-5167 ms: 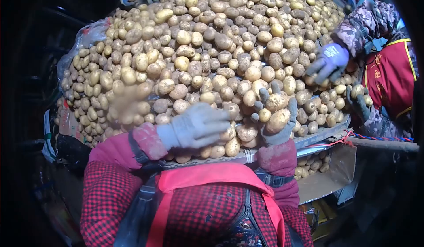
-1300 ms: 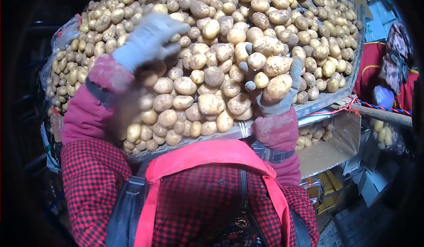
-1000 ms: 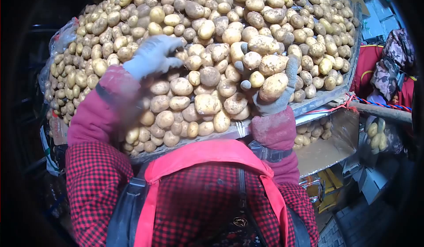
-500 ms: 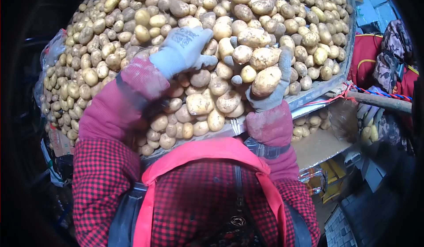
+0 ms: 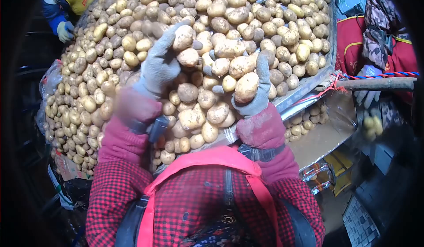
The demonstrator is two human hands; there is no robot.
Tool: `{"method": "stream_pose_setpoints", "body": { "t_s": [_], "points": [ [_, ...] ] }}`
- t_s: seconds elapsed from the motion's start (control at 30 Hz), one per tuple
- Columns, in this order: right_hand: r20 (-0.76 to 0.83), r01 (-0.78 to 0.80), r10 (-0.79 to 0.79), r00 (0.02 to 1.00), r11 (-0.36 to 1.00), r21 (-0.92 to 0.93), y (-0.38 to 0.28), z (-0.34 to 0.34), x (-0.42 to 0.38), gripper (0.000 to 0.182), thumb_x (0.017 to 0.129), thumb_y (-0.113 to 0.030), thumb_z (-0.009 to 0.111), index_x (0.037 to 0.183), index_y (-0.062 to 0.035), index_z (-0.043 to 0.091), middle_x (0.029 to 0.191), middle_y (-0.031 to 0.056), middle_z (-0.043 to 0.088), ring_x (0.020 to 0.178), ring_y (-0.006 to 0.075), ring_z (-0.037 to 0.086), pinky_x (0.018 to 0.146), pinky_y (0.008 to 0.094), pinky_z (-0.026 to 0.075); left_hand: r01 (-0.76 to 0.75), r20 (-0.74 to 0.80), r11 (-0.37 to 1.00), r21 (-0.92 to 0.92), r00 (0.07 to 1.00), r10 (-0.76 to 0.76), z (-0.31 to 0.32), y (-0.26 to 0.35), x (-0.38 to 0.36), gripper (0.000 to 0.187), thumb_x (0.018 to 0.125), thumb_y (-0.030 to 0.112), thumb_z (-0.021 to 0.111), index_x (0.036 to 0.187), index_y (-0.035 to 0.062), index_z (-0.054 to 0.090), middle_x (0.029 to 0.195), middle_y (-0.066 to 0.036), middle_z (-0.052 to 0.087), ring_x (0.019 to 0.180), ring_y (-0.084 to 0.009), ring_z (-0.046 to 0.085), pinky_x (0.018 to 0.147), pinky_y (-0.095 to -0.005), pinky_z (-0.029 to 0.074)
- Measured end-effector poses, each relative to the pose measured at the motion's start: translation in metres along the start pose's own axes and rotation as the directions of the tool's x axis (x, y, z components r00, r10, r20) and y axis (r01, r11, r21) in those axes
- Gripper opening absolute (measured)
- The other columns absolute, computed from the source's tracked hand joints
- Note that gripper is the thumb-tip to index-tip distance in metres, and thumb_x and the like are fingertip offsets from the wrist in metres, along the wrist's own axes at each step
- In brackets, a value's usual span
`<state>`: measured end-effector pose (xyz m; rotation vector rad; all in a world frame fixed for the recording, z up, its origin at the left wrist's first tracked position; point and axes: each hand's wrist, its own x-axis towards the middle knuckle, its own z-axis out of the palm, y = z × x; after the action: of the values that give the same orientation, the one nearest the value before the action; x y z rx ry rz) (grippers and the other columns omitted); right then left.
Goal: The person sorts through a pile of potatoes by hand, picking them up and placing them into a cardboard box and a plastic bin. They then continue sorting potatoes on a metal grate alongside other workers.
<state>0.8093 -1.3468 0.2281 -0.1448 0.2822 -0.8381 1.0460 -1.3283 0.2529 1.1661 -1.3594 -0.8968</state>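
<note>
Potatoes: several (image 5: 246, 88) lying across palm and fingers of the right hand (image 5: 258, 100); two more in the left hand (image 5: 159, 70), just beside that handful and over the heap (image 5: 88, 103).
Right fingers: spread and curled up round the load, tips showing between potatoes, thumb (image 5: 263, 70) along the outer side; cradling, not squeezing.
Left fingers: hooked round two potatoes, one finger along the outer side, a tip showing beyond; partly hidden.
Weight: probably light singly, noticeably heavier as a handful.
Firmness: likely stiff, hardly yielding to a grip, but easily scuffed or bruised if dropped.
Slip: dry-looking, so probably good hold against cloth gloves; round, so apt to roll off one another, most of all near the fingertips.
Best hold: round the widest part singly; from beneath, in a cupped palm, for several.
Shape: round to oblong, some knobbly, of mixed sizes.
Skin: pale yellow to brown, patched with soil.
Gloves: grey, soft-looking, close-fitting; tucked against ribbed maroon cuffs (image 5: 265, 125).
Rim: hard, straight, metal-looking edge (image 5: 304, 90) bordering the heap.
Below: brown box (image 5: 324, 145), cardboard-looking, with more potatoes inside.
Farther right: twisted red-and-blue rope (image 5: 375, 76) along a round pole (image 5: 375, 85); near it, a co-worker's gloved hand (image 5: 367, 97).
</note>
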Motion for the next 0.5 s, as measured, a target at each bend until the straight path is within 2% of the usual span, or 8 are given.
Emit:
{"method": "stream_pose_setpoints", "body": {
  "t_s": [0.07, 0.1, 0.17, 0.2, 0.33, 0.37, 0.43, 0.5],
  "points": [
    [0.065, -0.011, 0.002, 0.998, 0.991, 0.136, -0.004, -0.001, -0.001, 0.081, 0.103, -0.070, 0.042, 0.152, -0.0056, 0.045, 0.143, 0.0198, 0.059, 0.123, 0.0396, 0.066, 0.086, 0.0529, 0.064, -0.056, -0.040, 0.993, 0.107, 0.997, 0.060, 0.007, -0.010, 0.000, 0.070, 0.082, -0.025, 0.037, 0.147, -0.0039, 0.052, 0.145, -0.017, 0.061, 0.137, -0.0249, 0.056, 0.117, -0.0362, 0.043],
    [0.067, -0.006, -0.003, 0.998, 0.991, 0.137, -0.004, 0.000, -0.003, 0.081, 0.103, -0.070, 0.042, 0.152, -0.0056, 0.045, 0.143, 0.0198, 0.059, 0.123, 0.0396, 0.066, 0.086, 0.0529, 0.064, -0.053, -0.004, 0.981, 0.188, 0.998, 0.055, 0.006, -0.015, -0.002, 0.059, 0.089, -0.018, 0.054, 0.145, -0.0018, 0.046, 0.146, -0.018, 0.059, 0.135, -0.0274, 0.058, 0.116, -0.0411, 0.047],
    [-0.024, 0.123, -0.132, 0.991, 0.966, -0.228, 0.000, 0.010, -0.006, 0.080, 0.104, -0.069, 0.042, 0.152, -0.0053, 0.045, 0.143, 0.0201, 0.059, 0.124, 0.0396, 0.066, 0.085, 0.0533, 0.064, -0.105, -0.054, 0.993, 0.055, 0.993, 0.108, 0.012, -0.032, 0.002, 0.071, 0.081, -0.024, 0.034, 0.146, -0.0038, 0.052, 0.146, -0.018, 0.060, 0.138, -0.0255, 0.056, 0.119, -0.0369, 0.041],
    [-0.038, 0.143, -0.155, 0.987, 0.964, -0.225, 0.004, 0.003, -0.007, 0.079, 0.104, -0.068, 0.042, 0.154, -0.0064, 0.043, 0.142, 0.0188, 0.060, 0.124, 0.0382, 0.066, 0.085, 0.0546, 0.065, -0.031, -0.029, 0.982, 0.185, 0.999, 0.037, 0.006, -0.033, -0.006, 0.058, 0.091, -0.014, 0.062, 0.144, -0.0005, 0.045, 0.141, -0.017, 0.063, 0.130, -0.0268, 0.062, 0.113, -0.0398, 0.049],
    [-0.075, 0.101, -0.110, 0.991, 0.988, -0.112, 0.003, -0.006, -0.005, 0.076, 0.104, -0.066, 0.044, 0.155, -0.0087, 0.042, 0.141, 0.0160, 0.059, 0.120, 0.0351, 0.067, 0.084, 0.0548, 0.065, -0.091, 0.014, 0.948, 0.304, 0.996, 0.091, 0.015, -0.022, -0.003, 0.064, 0.092, -0.012, 0.067, 0.149, 0.0011, 0.042, 0.146, -0.018, 0.059, 0.132, -0.0279, 0.062, 0.112, -0.0427, 0.051],
    [-0.086, 0.080, -0.086, 0.993, 0.994, -0.076, 0.002, -0.007, -0.004, 0.075, 0.104, -0.065, 0.045, 0.155, -0.0095, 0.042, 0.141, 0.0150, 0.059, 0.119, 0.0341, 0.068, 0.084, 0.0549, 0.065, -0.094, 0.020, 0.948, 0.303, 0.996, 0.092, 0.019, -0.023, -0.006, 0.064, 0.092, -0.012, 0.067, 0.149, 0.0011, 0.042, 0.146, -0.018, 0.059, 0.132, -0.0279, 0.062, 0.112, -0.0427, 0.051],
    [-0.103, 0.031, -0.031, 0.994, 0.999, 0.004, 0.003, -0.009, -0.003, 0.073, 0.105, -0.063, 0.047, 0.155, -0.0110, 0.041, 0.141, 0.0131, 0.059, 0.117, 0.0321, 0.069, 0.084, 0.0550, 0.065, -0.071, -0.073, 0.978, -0.196, 0.996, 0.058, 0.028, -0.022, -0.012, 0.059, 0.093, -0.020, 0.048, 0.150, -0.0051, 0.046, 0.155, -0.020, 0.051, 0.142, -0.0284, 0.052, 0.120, -0.0426, 0.041],
    [-0.090, 0.018, -0.013, 0.996, 0.998, 0.056, 0.004, -0.013, -0.002, 0.072, 0.105, -0.062, 0.048, 0.155, -0.0117, 0.041, 0.141, 0.0129, 0.059, 0.117, 0.0316, 0.068, 0.083, 0.0545, 0.065, -0.097, 0.126, 0.995, 0.002, 0.987, 0.096, 0.008, -0.025, -0.012, 0.075, 0.097, -0.015, 0.057, 0.162, 0.0080, 0.030, 0.158, -0.023, 0.046, 0.135, -0.0339, 0.059, 0.112, -0.0484, 0.051]
  ]
}}
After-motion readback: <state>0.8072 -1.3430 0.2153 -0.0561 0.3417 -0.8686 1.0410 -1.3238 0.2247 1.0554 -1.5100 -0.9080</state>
